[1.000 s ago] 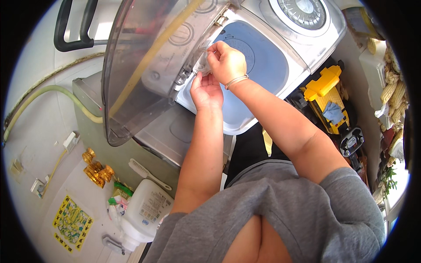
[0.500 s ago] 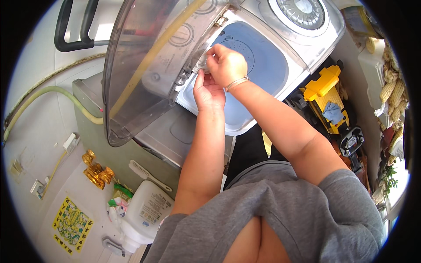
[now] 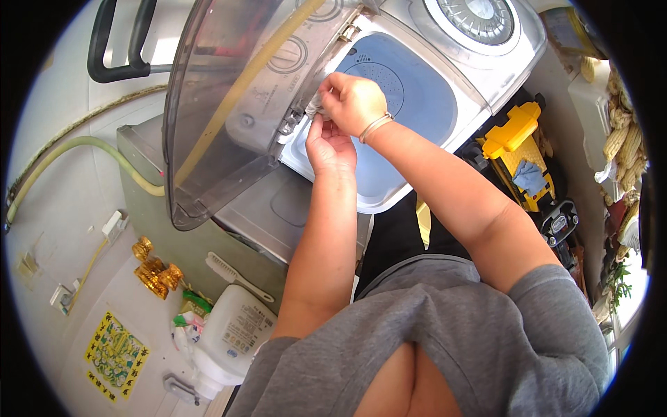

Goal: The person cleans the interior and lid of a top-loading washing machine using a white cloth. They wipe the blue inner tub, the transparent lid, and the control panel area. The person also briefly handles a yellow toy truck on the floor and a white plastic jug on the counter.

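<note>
At the hinge-side rim of a washing machine's wash tub (image 3: 420, 104), both my hands work close together on a crumpled whitish piece (image 3: 315, 105), perhaps thin cloth or mesh. My right hand (image 3: 356, 104) comes over from above, its thumb and fingers pinched on the piece. Just below, my left hand (image 3: 330, 147) has its palm turned up. The left thumb reaches up to the piece and the fingers curl in beside it, their tips partly hidden under the right hand. A tinted see-through lid (image 3: 208, 139) stands raised left of the hands.
A control panel with knobs (image 3: 287, 54) lies behind the lid, and a pale hose (image 3: 90, 142) runs along the wall. Lower left are a white jug (image 3: 236, 330) and a brush (image 3: 238, 276). To the right stand a yellow toy vehicle (image 3: 517, 149) and corn cobs (image 3: 622, 146).
My right hand has shifted slightly left and down along the rim, with the crumpled piece. My left hand stays in nearly the same place.
</note>
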The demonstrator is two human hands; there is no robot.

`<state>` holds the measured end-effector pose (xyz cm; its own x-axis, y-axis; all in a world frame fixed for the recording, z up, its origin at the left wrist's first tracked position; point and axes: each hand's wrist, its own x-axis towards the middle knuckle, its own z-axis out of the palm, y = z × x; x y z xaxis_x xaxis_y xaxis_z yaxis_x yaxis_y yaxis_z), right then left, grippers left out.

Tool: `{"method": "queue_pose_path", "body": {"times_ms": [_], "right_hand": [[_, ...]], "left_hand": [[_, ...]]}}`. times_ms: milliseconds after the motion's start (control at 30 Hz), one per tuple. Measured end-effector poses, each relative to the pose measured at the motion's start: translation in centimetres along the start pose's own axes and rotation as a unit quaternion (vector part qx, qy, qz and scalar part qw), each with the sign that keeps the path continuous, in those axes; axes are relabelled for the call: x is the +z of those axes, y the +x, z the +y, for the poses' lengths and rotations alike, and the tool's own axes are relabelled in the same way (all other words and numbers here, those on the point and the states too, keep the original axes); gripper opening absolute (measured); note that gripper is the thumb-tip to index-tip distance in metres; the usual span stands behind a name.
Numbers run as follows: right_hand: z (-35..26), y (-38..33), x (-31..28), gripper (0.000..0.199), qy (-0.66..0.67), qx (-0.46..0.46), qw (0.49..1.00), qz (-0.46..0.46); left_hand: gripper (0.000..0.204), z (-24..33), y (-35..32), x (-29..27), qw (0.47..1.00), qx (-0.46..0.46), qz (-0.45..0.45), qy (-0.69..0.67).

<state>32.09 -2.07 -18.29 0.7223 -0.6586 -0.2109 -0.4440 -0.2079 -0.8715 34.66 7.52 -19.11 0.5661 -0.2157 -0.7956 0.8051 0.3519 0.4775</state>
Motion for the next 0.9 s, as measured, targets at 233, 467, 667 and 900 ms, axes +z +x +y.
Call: {"method": "queue_pose_path", "body": {"times_ms": [233,467,667,900], "right_hand": [[-0.3,-0.9,1.9,0.011,0.054,0.043,0.998,-0.012],[0.2,0.0,-0.4,0.008,-0.061,-0.111,0.988,-0.09],[1.7,-0.7,-1.1,0.011,-0.036,-0.108,0.987,-0.11],[2.5,-1.0,-1.7,0.013,0.178,0.081,0.98,0.038]], "left_hand": [[0.038,0.1,-0.1,-0.3,0.998,-0.037,0.001,-0.043],[0.039,0.5,-1.5,1.1,0.995,-0.034,0.042,-0.084],[0.037,0.4,-1.5,1.1,0.996,0.007,0.02,-0.092],[0.037,-1.2,-1.4,2.5,0.999,0.017,-0.052,-0.004]]}}
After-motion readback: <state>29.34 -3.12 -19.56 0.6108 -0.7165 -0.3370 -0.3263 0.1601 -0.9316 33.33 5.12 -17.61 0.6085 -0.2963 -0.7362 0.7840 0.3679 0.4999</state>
